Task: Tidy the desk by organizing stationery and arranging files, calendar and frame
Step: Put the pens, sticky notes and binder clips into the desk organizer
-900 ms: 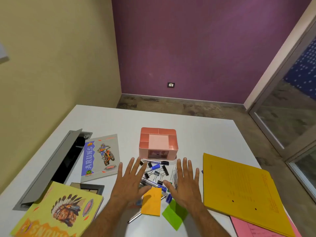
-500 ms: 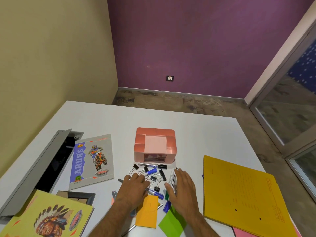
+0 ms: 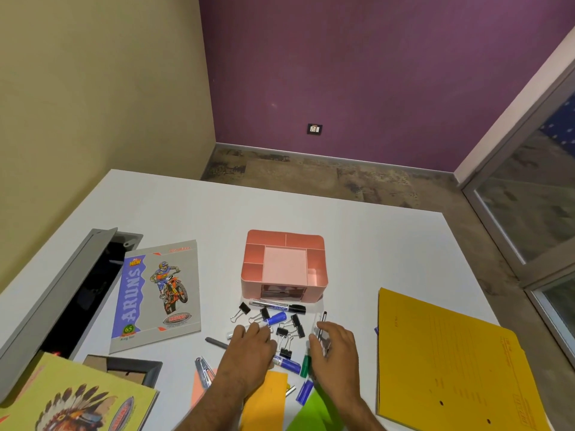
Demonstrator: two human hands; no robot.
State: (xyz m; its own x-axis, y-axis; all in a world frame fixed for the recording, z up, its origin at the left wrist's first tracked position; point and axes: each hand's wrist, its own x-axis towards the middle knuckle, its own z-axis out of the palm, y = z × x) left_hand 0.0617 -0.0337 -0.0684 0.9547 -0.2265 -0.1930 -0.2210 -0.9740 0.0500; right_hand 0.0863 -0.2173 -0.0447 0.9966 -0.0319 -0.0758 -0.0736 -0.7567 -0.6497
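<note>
Left hand (image 3: 249,353) lay flat, loose on scattered black binder clips (image 3: 284,332); right hand (image 3: 334,349) pinched clear plastic pens (image 3: 320,332). Light, slippery; best grasped mid-barrel.

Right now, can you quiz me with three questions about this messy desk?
1. True or false: the pink plastic desk organizer already has pens standing in it.
2. Which side of the organizer is the yellow cardboard file folder on: A left, B right?
3. Fill in: the black marker lies just in ____ of the organizer.

Key: 1 false; 2 B; 3 front.
</note>
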